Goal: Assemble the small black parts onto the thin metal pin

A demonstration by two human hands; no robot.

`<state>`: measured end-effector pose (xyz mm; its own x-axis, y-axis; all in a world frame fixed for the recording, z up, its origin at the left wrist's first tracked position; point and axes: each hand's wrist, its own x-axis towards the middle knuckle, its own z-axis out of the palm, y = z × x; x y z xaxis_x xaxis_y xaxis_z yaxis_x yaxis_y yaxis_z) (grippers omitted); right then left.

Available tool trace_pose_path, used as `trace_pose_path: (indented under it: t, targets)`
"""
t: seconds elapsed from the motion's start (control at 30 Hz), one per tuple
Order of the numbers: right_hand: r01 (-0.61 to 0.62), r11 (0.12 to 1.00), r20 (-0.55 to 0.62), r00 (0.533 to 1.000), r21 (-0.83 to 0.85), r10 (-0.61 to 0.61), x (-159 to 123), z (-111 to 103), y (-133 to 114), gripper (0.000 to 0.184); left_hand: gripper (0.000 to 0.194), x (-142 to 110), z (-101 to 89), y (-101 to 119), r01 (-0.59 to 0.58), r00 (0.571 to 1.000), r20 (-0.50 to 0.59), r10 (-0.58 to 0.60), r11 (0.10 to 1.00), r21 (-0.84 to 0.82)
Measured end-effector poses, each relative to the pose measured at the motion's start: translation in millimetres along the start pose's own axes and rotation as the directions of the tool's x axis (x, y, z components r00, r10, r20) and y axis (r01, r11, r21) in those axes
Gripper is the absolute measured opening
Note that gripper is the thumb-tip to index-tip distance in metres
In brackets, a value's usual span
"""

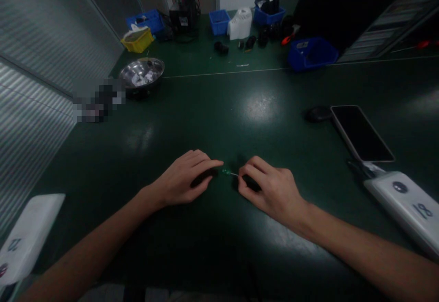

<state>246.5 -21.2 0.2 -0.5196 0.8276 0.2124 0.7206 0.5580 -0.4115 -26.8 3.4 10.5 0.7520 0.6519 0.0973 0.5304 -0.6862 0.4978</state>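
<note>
Between my hands, just above or on the green tabletop, is a small thin rod with a shiny green end (226,171); it looks like a tiny screwdriver, but its kind is not clear. My right hand (270,183) pinches the pale shaft between thumb and forefinger, and the fingers hide its far end. The green end points left toward my left hand (188,176). That hand is open, thumb and forefinger apart, the forefinger tip close to the green end. Whether it touches the end I cannot tell.
At right lie a phone (361,132), a black mouse (318,114) and a white power bank (408,206); another white device (30,235) is at left. A metal bowl (159,71) stands further back. Blue bins (312,55) and a yellow bin (139,43) line the rear.
</note>
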Motion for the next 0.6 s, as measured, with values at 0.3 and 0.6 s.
trace_pose_path:
  t: [0.3, 0.6]
  targets:
    - [0.028, 0.999, 0.000, 1.000, -0.015, -0.028, 0, 3, 0, 0.015, 0.030, 6, 21.7, 12, -0.091, 0.992, -0.087, 0.093, 0.995, 0.027]
    - [-0.009, 0.999, 0.011, 1.000, 0.035, 0.008, -1, 0, 1, 0.016, 0.034, -11, -18.0, -34, 0.191, 0.943, -0.297, -0.151, 0.975, 0.111]
